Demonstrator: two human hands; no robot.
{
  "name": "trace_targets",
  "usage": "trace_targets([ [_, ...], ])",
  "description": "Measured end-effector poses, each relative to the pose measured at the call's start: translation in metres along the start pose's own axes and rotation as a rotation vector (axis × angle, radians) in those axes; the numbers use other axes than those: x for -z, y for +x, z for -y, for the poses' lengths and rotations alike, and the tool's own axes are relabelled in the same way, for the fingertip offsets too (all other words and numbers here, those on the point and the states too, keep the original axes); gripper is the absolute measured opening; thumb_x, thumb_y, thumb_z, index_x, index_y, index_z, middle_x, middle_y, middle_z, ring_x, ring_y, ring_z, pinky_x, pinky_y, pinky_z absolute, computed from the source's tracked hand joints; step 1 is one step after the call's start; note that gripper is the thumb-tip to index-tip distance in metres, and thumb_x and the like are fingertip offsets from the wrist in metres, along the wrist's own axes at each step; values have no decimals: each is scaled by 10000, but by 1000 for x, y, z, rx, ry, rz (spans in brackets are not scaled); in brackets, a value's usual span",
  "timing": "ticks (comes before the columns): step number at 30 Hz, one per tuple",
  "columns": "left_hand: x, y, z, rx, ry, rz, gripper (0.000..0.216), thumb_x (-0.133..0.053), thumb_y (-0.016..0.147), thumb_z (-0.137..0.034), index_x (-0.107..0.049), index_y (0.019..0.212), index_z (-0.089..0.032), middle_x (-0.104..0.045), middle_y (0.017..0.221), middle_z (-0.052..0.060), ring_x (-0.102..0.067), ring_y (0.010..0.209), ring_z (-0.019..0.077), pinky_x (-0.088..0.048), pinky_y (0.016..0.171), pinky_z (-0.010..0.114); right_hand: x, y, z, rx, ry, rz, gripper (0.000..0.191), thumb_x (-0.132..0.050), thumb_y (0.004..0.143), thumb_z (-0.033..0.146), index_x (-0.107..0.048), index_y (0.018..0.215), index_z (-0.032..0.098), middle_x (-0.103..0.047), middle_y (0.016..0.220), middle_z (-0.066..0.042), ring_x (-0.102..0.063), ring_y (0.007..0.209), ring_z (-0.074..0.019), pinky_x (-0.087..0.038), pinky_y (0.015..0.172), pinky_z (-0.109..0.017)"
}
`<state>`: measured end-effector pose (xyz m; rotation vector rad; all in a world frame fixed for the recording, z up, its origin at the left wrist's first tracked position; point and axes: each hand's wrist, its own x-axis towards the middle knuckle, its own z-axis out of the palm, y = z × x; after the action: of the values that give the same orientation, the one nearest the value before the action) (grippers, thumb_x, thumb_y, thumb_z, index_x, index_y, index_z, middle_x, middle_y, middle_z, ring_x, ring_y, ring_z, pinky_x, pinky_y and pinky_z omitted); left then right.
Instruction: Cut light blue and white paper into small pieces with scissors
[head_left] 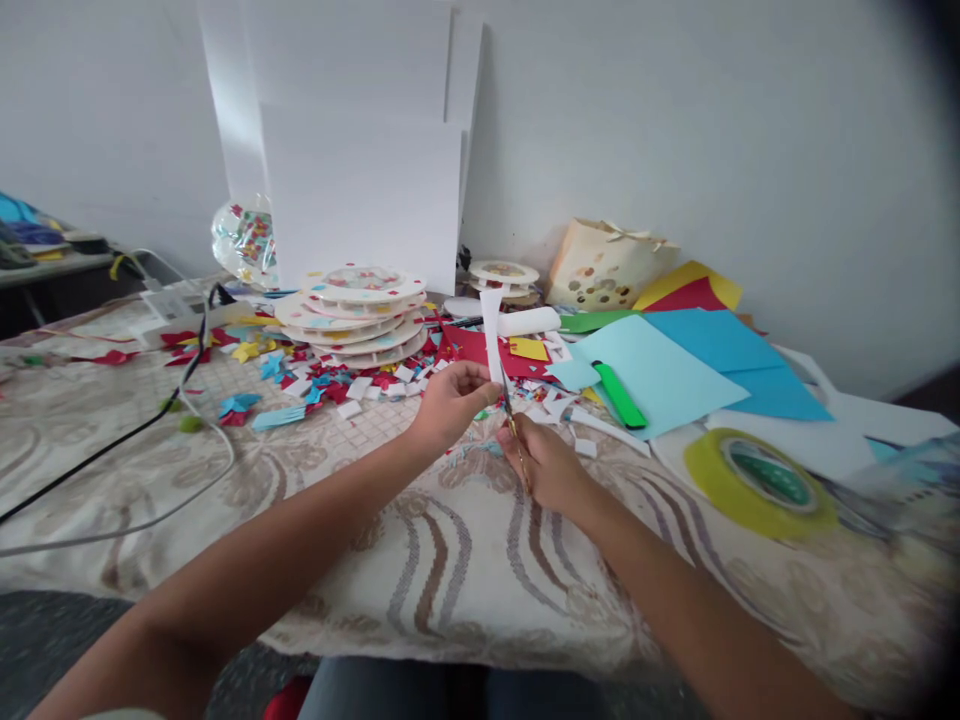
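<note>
My left hand [450,400] pinches the lower end of a narrow white paper strip [491,330] and holds it upright over the table. My right hand [544,465] is closed round a pair of scissors [514,425], whose blades meet the strip just beside my left fingers. Both hands hover above the patterned tablecloth [450,540], near its middle.
A stack of decorated white paper plates [360,310] stands behind my hands amid several red, blue and white paper scraps. Blue and light-blue sheets [675,365] with a green marker [619,393] lie right, a yellow tape roll [757,480] nearer. White boards [360,150] lean on the wall. Cables [150,430] cross the left.
</note>
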<state>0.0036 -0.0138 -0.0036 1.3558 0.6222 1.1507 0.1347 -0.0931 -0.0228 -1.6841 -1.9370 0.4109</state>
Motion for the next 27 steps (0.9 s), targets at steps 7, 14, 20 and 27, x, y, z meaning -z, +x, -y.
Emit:
trace_targets([
  [7, 2, 5, 5, 25, 9, 14, 187, -681, 608, -218, -550, 701, -122, -588, 588, -6, -552, 548, 85, -448, 576, 226, -4, 1, 1, -59, -76, 4, 347, -291, 897, 448, -480, 824, 166, -572, 633, -46, -531, 565, -152, -288, 505, -234],
  [14, 10, 14, 5, 30, 161, 77, 111, -638, 620, -187, -553, 653, -125, -581, 547, -5, -550, 521, 94, -431, 528, 219, -5, 5, -1, -98, -179, -9, 424, -262, 893, 495, -513, 761, 180, -577, 593, -49, -523, 531, -151, -271, 497, -236],
  [20, 18, 21, -2, 64, 292, 138, 221, -530, 744, -293, -531, 591, -133, -573, 538, 23, -545, 493, 104, -442, 515, 234, -9, 7, -4, -56, -134, -33, 434, -265, 895, 491, -518, 739, 174, -556, 574, -45, -503, 531, -152, -266, 508, -240],
  [27, 27, 33, 4, -133, 512, 74, 282, -478, 773, -368, -494, 580, -164, -534, 517, 1, -500, 474, 97, -372, 460, 206, -11, 8, -6, 12, -8, -31, 403, -269, 908, 449, -494, 716, 174, -529, 561, -16, -475, 524, -126, -271, 512, -233],
])
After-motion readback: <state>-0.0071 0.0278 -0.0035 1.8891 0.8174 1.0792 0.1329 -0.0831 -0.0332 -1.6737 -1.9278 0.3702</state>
